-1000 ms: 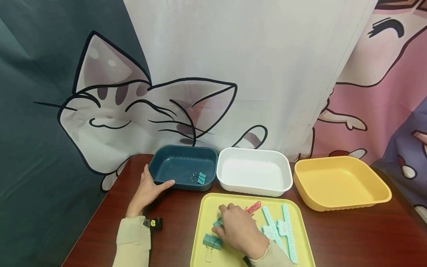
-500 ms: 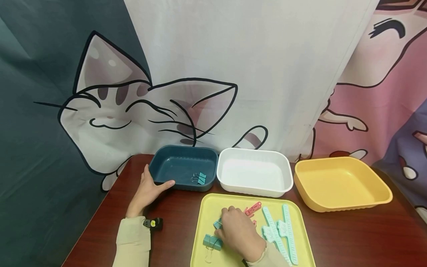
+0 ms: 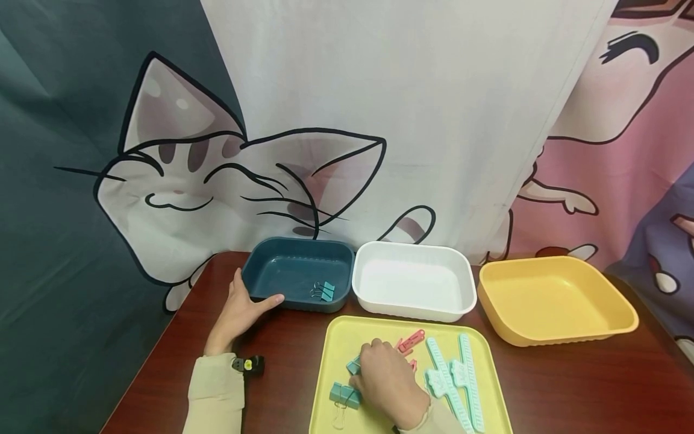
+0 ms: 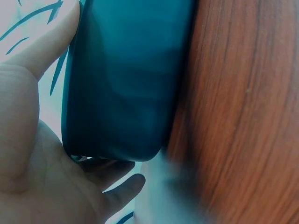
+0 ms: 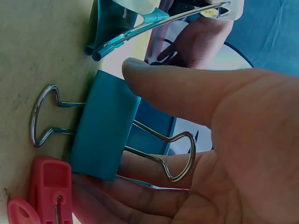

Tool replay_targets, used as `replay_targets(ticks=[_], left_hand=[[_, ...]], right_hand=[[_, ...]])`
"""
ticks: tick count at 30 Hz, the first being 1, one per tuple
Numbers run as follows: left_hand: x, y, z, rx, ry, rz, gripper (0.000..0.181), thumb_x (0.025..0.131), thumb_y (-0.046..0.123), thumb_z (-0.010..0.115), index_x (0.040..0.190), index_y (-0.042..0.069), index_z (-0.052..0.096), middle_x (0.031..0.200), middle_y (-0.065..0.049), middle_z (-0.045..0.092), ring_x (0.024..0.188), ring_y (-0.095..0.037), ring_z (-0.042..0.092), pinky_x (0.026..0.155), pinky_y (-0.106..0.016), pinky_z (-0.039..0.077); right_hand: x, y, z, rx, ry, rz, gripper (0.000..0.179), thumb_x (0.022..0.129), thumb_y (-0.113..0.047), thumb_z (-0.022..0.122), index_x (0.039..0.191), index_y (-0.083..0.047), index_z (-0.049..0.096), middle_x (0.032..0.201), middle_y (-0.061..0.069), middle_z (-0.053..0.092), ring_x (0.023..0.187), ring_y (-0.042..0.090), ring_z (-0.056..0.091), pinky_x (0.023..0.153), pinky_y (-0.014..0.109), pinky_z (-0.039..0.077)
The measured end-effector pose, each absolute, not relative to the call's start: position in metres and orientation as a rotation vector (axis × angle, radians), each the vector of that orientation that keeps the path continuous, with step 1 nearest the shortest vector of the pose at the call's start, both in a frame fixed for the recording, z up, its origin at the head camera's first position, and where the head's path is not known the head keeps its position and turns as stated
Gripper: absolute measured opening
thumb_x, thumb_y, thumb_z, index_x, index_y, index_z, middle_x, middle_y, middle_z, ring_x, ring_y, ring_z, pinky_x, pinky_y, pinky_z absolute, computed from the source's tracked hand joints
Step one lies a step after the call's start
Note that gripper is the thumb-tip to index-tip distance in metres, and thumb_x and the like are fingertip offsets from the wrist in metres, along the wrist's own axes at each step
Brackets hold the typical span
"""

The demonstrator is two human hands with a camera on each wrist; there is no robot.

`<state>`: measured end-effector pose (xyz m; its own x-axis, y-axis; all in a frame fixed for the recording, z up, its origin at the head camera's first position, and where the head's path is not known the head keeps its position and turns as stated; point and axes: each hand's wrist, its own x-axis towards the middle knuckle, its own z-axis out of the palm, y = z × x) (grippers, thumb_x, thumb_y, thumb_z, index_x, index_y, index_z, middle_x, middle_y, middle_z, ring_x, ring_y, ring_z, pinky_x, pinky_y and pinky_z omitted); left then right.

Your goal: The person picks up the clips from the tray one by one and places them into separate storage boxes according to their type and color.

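My left hand [image 3: 238, 310] holds the near left corner of a dark blue bin [image 3: 282, 302], thumb along the front rim and fingers at the end wall. Turquoise binder clips [image 3: 326, 292] lie inside that bin. Over a yellow tray [image 3: 337, 337], my right hand [image 3: 387, 380] has its thumb and fingers around a turquoise binder clip [image 5: 105, 126], pinching it by its ends, wire handles sticking out both sides. A second binder clip [image 3: 345, 395] rests left of this hand. Red clothespins [image 3: 412, 341] lie just beyond the fingers, partly hidden by the hand.
Two mint-green ruler-like sealing clips [image 3: 468, 380] lie on the tray's right side. A white bin [image 3: 414, 312] and a yellow bin [image 3: 558, 301] stand in line right of the dark blue one. Behind the brown table [image 3: 585, 386] hangs a printed cloth [image 3: 434, 120].
My right hand has shifted slightly and its fingers have drawn closer together at the binder clip. The left hand has stayed on the dark blue bin.
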<state>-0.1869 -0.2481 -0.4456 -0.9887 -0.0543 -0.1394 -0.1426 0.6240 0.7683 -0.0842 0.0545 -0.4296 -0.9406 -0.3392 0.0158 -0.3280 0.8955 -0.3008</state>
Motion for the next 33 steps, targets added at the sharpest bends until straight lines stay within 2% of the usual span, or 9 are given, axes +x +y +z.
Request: replay_targets(ticks=[12,27,33], left_hand=[[-0.1879,-0.2500,-0.4477,-0.166,2.744,1.282,0.134,0.082,0.057,0.076,0.156,0.007,-0.024,0.163,-0.029,-0.003,0.145,-0.049,0.017,0.111,-0.070,0.021],[-0.1889,-0.2506,-0.4476,-0.163,2.748,1.284,0.132,0.082,0.057,0.076,0.157,0.007,-0.020,0.163,-0.029,-0.002,0.144,-0.048,0.019,0.111,-0.070,0.021],[-0.1888,-0.2506,-0.4473,-0.164,2.747,1.284,0.132,0.082,0.057,0.076,0.157,0.006,-0.019,0.163,-0.029,-0.001,0.144,-0.048,0.020,0.111,-0.070,0.022]], right_hand=[[-0.0847,0.0525,-0.4307,-0.490,3.015,-0.462,0.038,0.077,-0.033,0.084,0.074,-0.003,0.063,0.070,0.003,0.049,0.064,0.019,0.050,0.056,0.037,0.049],[-0.0827,0.0548,-0.4326,-0.585,3.059,-0.426,0.030,0.078,-0.026,0.079,0.072,-0.003,0.062,0.070,0.004,0.050,0.066,0.021,0.053,0.058,0.038,0.051],[-0.0823,0.0558,-0.4324,-0.590,3.076,-0.454,0.026,0.076,-0.023,0.077,0.070,-0.004,0.060,0.070,0.004,0.050,0.066,0.021,0.053,0.054,0.037,0.050]])
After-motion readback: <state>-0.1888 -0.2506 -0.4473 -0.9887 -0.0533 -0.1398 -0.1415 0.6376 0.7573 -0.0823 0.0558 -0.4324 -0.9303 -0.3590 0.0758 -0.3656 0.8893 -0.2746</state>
